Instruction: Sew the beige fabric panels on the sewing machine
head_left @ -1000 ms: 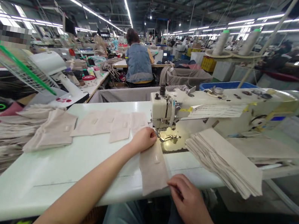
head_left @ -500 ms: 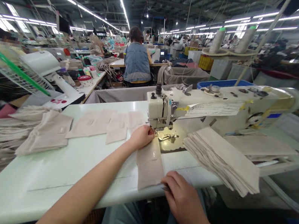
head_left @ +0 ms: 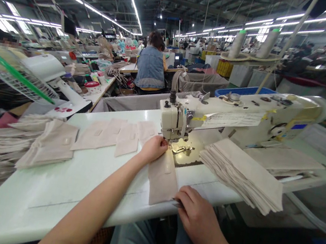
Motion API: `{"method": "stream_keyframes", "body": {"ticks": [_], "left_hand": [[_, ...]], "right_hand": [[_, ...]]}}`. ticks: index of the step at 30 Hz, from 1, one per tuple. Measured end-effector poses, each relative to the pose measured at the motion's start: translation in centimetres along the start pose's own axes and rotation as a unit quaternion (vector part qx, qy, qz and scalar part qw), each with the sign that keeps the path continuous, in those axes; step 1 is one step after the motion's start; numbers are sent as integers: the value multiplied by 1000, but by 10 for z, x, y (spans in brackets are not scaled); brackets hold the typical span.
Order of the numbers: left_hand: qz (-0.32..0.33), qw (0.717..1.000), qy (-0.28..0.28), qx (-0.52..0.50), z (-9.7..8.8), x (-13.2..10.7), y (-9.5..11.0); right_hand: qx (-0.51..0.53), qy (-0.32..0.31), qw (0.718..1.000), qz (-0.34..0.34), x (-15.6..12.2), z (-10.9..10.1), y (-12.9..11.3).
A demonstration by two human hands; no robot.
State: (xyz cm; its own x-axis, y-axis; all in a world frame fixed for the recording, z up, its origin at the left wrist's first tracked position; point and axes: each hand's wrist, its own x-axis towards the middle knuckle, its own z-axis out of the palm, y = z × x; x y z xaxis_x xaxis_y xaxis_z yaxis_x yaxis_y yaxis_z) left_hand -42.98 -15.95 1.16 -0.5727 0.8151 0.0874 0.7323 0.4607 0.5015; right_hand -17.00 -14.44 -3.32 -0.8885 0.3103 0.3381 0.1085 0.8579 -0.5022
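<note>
Item: one long beige rectangular fabric strip (head_left: 162, 180), plain weave, with a small matching square patch near its middle.
Location: flat on the white tabletop (head_left: 77, 182). The far end is at the presser foot of the cream industrial sewing machine (head_left: 246, 111), the near end at the front edge.
Left grip (head_left: 154, 148): curled onto the far end; pinching or pressing, cannot tell.
Right grip (head_left: 197, 217): fingers clasping the near corner.
Writing: paper slip (head_left: 232, 119) taped to the machine, print unreadable.
</note>
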Motion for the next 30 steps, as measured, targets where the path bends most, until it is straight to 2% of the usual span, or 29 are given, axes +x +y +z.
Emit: {"method": "stream_keyframes", "body": {"ticks": [6,10,12,15,19,21,23,25,27,30], "left_hand": [[32,999,29,-11,3,-2,-5],[49,995,89,0,-3,-11,-17],[61,993,96,38,-12,-19,-26],[67,991,69,93,-28,-35,-38],[38,966,46,252,-39,-67,-34],[88,959,43,267,-37,-86,-21],[207,960,10,187,-31,-107,-5],[315,944,-47,90,-23,-127,9],[358,929,-84,52,-16,-141,18],[367,924,-95,58,-11,-148,21]], "right_hand": [[-18,-30,999,8,7,-6,-3],[-22,-33,999,5,8,-11,-5],[-26,-39,999,-2,7,-12,-5],[-39,-44,998,-11,5,-13,-4],[-51,-43,998,-9,4,-15,-5],[-53,-43,998,-8,5,-15,-5],[-56,-45,997,-7,7,-16,-5],[-58,-49,997,-5,9,-16,-5],[-56,-53,997,-4,10,-16,-5],[-53,-55,997,-1,12,-17,-5]]}}
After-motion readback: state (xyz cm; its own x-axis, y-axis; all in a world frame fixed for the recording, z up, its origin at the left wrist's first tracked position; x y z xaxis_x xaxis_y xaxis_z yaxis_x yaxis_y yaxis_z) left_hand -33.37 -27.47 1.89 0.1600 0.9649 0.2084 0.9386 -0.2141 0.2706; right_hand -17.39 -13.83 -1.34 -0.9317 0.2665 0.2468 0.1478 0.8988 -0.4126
